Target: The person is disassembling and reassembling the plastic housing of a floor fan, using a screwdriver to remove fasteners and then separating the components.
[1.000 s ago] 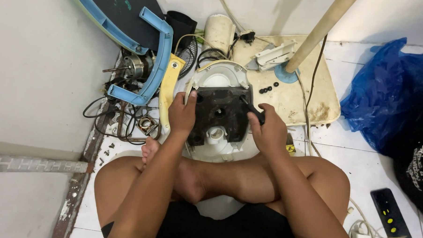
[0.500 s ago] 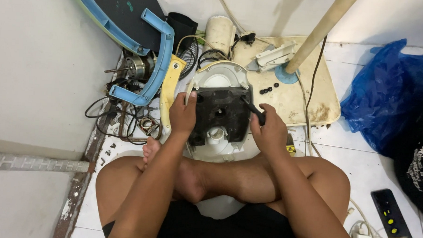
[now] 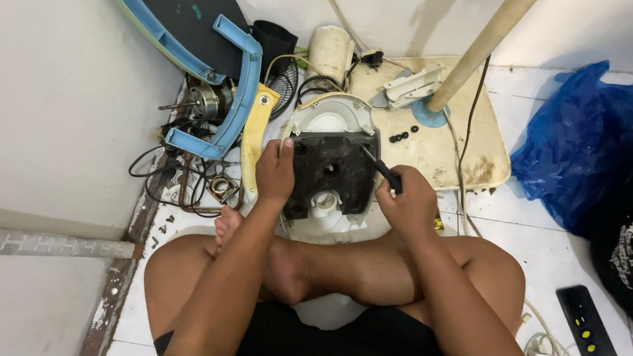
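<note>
The person sits cross-legged on the tiled floor with a white fan housing (image 3: pixel 330 122) lying just ahead of the crossed shins. A black plate (image 3: pixel 331 173) covers most of the housing between the two hands, and the white rim shows past its far edge and below its near edge.

The left hand (image 3: pixel 275 174) is closed over the left edge of the black plate, thumb on top near the upper corner, fingers wrapped down the side out of sight. The right hand (image 3: pixel 405 202) is curled tight around the handle of a screwdriver (image 3: pixel 381 169); the dark shaft runs up and to the left from the fist, its tip touching the plate close to the upper right corner.

To the left of the left hand the space is crowded. A yellow plastic part (image 3: pixel 253 144) lies just beside the knuckles, and a blue frame (image 3: pixel 229 101) leans beyond it toward the wall. Past those, a bare motor (image 3: pixel 205 100) and a tangle of wires (image 3: pixel 176 180) fill the corner.

Beyond the right hand a cream panel (image 3: pixel 465 144) lies flat, with a few small black screws (image 3: pixel 402 135) loose on it, near the screwdriver tip. A pale pole (image 3: pixel 486 43) rises at a slant from the panel. Farther to the right of that hand sits a blue plastic bag (image 3: pixel 577 145), with bare tile (image 3: pixel 532 235) between it and the wrist. A black power strip (image 3: pixel 586 335) lies well behind and to the right of the right forearm.
</note>
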